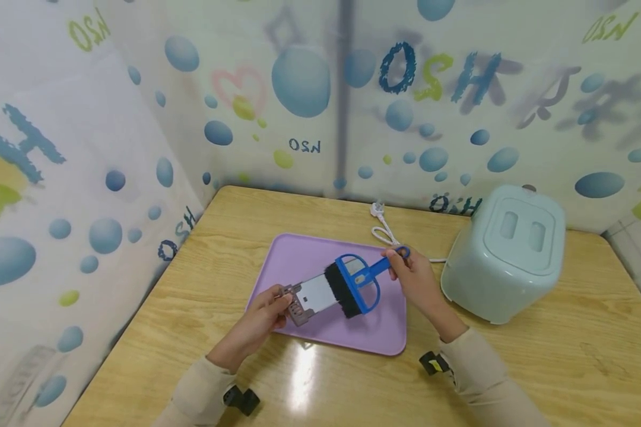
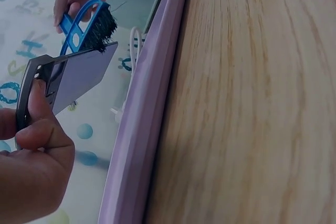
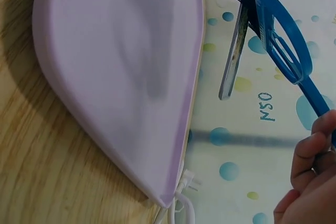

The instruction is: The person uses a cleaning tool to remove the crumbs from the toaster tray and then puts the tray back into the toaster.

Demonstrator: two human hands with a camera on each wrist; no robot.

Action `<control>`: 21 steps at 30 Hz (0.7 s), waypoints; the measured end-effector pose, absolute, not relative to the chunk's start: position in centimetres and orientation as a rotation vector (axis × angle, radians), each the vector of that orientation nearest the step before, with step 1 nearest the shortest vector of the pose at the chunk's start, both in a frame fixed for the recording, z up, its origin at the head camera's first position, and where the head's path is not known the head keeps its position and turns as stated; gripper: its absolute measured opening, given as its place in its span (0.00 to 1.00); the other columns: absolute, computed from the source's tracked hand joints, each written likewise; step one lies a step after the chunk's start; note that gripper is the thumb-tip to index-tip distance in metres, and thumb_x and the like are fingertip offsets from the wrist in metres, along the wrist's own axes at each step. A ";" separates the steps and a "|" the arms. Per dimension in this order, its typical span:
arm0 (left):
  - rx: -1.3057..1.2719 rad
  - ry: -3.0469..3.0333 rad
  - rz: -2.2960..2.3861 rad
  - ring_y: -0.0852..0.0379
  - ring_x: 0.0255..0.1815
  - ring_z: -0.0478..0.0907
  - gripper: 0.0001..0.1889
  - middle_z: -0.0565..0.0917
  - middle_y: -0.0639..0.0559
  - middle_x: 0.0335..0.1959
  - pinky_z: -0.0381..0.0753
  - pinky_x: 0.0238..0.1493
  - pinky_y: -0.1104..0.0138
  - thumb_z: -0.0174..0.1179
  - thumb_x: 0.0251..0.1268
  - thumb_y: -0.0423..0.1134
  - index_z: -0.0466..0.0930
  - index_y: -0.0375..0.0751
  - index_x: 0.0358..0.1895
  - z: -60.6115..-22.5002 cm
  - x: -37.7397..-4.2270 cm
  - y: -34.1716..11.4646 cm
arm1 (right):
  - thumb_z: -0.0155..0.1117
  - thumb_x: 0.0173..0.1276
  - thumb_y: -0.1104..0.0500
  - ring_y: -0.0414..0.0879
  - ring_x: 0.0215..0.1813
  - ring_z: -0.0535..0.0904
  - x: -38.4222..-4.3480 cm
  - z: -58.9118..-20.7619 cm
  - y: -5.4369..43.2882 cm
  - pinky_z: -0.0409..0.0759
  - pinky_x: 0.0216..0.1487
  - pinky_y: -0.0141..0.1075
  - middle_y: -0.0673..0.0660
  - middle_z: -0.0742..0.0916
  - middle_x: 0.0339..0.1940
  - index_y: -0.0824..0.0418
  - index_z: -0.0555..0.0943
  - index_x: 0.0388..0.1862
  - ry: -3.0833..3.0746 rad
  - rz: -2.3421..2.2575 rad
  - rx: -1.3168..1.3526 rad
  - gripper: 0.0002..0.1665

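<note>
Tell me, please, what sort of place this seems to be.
Probably a small indoor corner set up for tabletop work; its wider use is unclear. The bubble-printed walls, wooden table and what is probably a mint-green toaster suggest this.

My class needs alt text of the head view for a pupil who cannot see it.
A person's right hand holds a blue, black-bristled brush over a grey-handled silver crumb tray gripped by the left hand, above a purple tray on a wooden table. A pale green toaster stands to the right.

One brush (image 1: 348, 286), one flat panel (image 1: 316, 293), one tray (image 1: 294, 255), one appliance (image 1: 504, 267).
</note>
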State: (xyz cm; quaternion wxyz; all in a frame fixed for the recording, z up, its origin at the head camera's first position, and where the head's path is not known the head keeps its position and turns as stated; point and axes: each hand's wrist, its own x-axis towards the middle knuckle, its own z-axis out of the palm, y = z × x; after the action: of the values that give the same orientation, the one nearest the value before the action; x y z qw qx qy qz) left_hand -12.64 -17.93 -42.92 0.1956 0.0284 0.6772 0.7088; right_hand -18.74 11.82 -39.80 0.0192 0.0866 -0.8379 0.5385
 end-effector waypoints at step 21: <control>0.028 1.975 1.927 0.64 0.23 0.61 0.06 0.71 0.58 0.28 0.61 0.26 0.74 0.41 0.76 0.36 0.64 0.37 0.40 -42.7 -12.4 -18.3 | 0.48 0.77 0.49 0.43 0.23 0.67 -19.4 -40.8 13.4 0.65 0.24 0.31 0.55 0.77 0.23 0.64 0.80 0.47 -2.637 1.483 0.174 0.20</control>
State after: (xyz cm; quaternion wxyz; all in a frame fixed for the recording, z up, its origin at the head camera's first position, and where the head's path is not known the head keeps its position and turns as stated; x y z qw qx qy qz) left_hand -12.45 -18.35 -42.74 0.1899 0.0099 0.7027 0.6856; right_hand -19.39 13.39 -40.79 0.0553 0.0572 -0.8688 0.4886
